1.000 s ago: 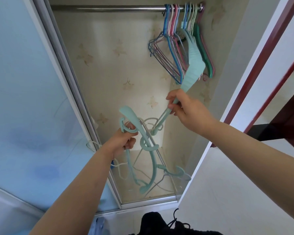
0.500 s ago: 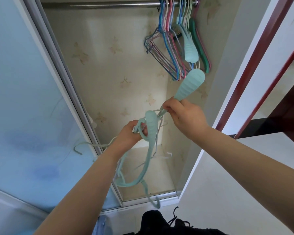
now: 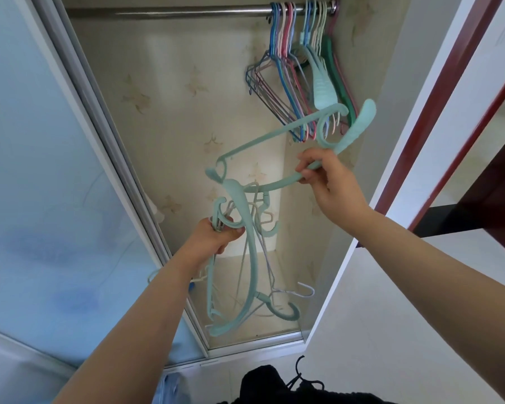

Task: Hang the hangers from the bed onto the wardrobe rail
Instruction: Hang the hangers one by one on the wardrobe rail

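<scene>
Head view is showing the right hand (image 3: 330, 182) gripping a mint hanger (image 3: 277, 135) by its curved arm, its hook lying just below the hangers on the rail (image 3: 301, 74). The left hand (image 3: 216, 237) is clutching a bundle of hangers (image 3: 245, 258) by their hooks, their bodies dangling inside the wardrobe. The wardrobe rail (image 3: 187, 11) is running across the top

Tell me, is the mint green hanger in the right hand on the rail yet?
Not yet. The right hand grips the mint green plastic hanger, whose hook sits well below the silver metal rail.
</scene>
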`<state>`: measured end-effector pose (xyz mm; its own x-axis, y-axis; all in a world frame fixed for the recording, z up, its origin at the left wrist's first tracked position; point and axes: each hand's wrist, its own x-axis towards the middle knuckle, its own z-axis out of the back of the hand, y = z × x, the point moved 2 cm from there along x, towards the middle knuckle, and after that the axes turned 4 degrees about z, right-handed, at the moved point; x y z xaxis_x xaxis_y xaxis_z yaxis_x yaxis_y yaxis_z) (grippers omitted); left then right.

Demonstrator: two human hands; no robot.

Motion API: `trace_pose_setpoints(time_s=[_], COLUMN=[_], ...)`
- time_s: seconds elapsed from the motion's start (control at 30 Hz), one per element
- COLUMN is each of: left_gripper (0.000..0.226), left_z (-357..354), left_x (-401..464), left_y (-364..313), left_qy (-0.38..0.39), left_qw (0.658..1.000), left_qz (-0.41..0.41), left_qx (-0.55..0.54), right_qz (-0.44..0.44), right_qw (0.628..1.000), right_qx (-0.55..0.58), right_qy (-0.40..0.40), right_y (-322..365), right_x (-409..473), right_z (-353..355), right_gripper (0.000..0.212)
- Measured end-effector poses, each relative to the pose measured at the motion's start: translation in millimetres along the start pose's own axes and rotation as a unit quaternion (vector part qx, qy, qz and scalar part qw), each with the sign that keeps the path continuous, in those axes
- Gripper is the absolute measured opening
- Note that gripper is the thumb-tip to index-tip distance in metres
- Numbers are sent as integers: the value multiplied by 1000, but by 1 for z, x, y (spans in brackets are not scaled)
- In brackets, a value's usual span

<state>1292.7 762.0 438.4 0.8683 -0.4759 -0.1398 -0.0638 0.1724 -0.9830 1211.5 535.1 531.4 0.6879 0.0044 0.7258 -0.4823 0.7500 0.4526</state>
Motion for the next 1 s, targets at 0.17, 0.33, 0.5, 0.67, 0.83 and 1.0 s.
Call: trace_pose_setpoints(time_s=[0.17,0.33,0.5,0.67,0.83,1.0], left_gripper=[16,23,28,36,78,58], left_z=[5,10,9,1,-3,-11], left_x=[6,9,16,13,10,3], left_y=[3,12,25,26,27,22], left_qy=[-69,-129,-151,-96,-9,-44], left_qw=[997,991,974,963,950,968], left_qz=[10,34,85,101,83,40], left_qx=[44,30,-147,-233,-300,-246], right_qz=[-43,-76,-130,-184,-242,-233], right_qw=[993,989,953,922,913,927], right_qx=[96,123,244,294,265,217], right_qy=[51,23,-123,-172,-195,-199], right_y=[4,2,1,1,-5,-4], right_x=[13,16,-3,-13,-24,-26], right_z=[19,26,9,-4,-8,-8], right_gripper=[41,40,25,32,45,52])
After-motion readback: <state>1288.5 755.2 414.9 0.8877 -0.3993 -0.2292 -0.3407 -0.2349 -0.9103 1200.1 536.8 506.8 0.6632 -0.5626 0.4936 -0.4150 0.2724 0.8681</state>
